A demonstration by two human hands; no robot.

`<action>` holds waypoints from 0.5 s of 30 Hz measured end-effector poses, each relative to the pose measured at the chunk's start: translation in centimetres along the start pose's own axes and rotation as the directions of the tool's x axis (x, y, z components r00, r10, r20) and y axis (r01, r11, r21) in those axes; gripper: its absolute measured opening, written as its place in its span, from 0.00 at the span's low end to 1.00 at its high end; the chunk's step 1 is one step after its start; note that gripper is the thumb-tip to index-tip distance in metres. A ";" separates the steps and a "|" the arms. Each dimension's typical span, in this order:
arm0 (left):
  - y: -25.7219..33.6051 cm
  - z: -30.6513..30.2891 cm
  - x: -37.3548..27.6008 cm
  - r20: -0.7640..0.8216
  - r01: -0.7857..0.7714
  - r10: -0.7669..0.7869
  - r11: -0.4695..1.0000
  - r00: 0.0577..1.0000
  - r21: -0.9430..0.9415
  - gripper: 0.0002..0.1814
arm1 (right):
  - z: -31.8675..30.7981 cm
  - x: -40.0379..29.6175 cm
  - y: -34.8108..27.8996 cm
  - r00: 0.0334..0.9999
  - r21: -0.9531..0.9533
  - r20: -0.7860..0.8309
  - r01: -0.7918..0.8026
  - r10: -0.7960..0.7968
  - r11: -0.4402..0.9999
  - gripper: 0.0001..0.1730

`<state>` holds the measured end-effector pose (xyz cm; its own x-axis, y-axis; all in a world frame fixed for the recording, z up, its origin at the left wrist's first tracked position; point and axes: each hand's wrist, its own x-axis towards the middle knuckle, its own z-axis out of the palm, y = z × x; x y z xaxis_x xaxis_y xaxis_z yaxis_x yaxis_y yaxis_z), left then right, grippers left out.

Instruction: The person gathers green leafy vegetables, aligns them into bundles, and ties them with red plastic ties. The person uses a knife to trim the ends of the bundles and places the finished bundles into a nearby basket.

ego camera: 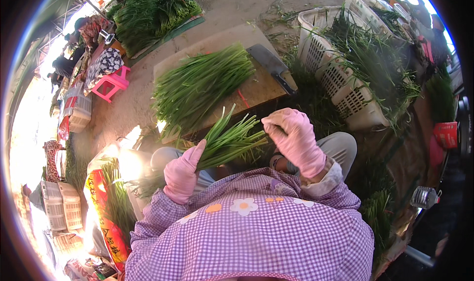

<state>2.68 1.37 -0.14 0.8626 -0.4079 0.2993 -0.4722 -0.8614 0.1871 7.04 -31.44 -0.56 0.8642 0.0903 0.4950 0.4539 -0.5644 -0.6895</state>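
Note:
In a pink glove, my left hand (184, 173) grips a small bunch of long green stalks (231, 140), perhaps garlic chives, above my lap. Their pale ends point right, toward my other hand. My right hand (294, 138), gloved in pink too, is raised just right of those ends, its fingertips pinched together. I cannot tell whether a thin stalk is between them. Beyond both hands, a large pile of the same greens (203, 81) lies on a wooden board (255, 92). A cleaver (272, 68) with a black handle rests at the board's right side.
White plastic crates (340, 84) heaped with loose greens (374, 55) stand at right. Bundled greens (144, 25) lie on a mat at the far left, near a pink stool (113, 83). A yellow-and-red bag (105, 221) sits at my left, a plastic bottle (425, 197) at right.

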 end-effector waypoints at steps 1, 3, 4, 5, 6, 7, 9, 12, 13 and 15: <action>0.1 0.0 -0.1 0.011 0.023 -0.023 1.000 1.000 0.007 0.46 | 0.1 0.1 -1.1 0.990 -0.150 -0.053 0.118 -0.127 0.982 0.04; 0.1 -0.1 -0.1 0.030 0.045 -0.045 0.999 0.999 0.012 0.45 | 0.6 -0.4 -1.0 0.992 -0.080 -0.044 0.114 -0.118 0.990 0.04; 0.0 -0.1 0.1 0.038 0.042 -0.043 0.999 0.998 0.009 0.45 | 0.9 -0.7 -0.9 0.993 -0.046 -0.039 0.109 -0.111 0.993 0.04; 0.0 -0.1 0.1 0.046 0.040 -0.040 0.999 0.998 0.006 0.44 | 1.1 -0.7 -1.0 0.995 -0.071 0.010 0.096 -0.095 0.993 0.03; -0.1 0.0 0.0 0.033 0.020 -0.020 1.000 0.999 0.009 0.43 | 1.2 -0.6 -1.1 0.995 -0.095 0.056 0.086 -0.081 0.992 0.04; -0.4 0.3 -0.1 0.020 -0.001 0.001 1.000 1.000 0.012 0.43 | 1.4 -0.6 -1.2 0.993 -0.121 0.101 0.078 -0.066 0.990 0.07; -0.4 0.4 -0.2 0.017 -0.027 0.026 0.999 1.000 0.041 0.42 | 1.8 -0.3 -2.1 0.957 -0.262 0.287 0.109 -0.031 0.959 0.15; -0.1 0.4 -0.1 0.046 -0.044 0.039 0.993 0.998 0.109 0.43 | 2.2 0.5 -1.9 0.850 -0.123 0.513 -0.063 0.118 0.990 0.17; -0.1 0.5 -0.1 0.054 -0.052 0.045 0.991 0.998 0.126 0.43 | 2.3 0.5 -1.5 0.840 -0.074 0.530 -0.088 0.114 0.993 0.18; -0.2 0.5 -0.2 0.068 -0.055 0.045 0.988 0.997 0.143 0.44 | 2.9 0.0 -0.9 0.826 0.043 0.540 -0.219 0.162 0.975 0.18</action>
<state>2.73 1.43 -0.71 0.8507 -0.4660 0.2430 -0.4878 -0.8723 0.0349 7.26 -28.60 -1.47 0.9046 0.4261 0.0116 0.2623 -0.5349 -0.8032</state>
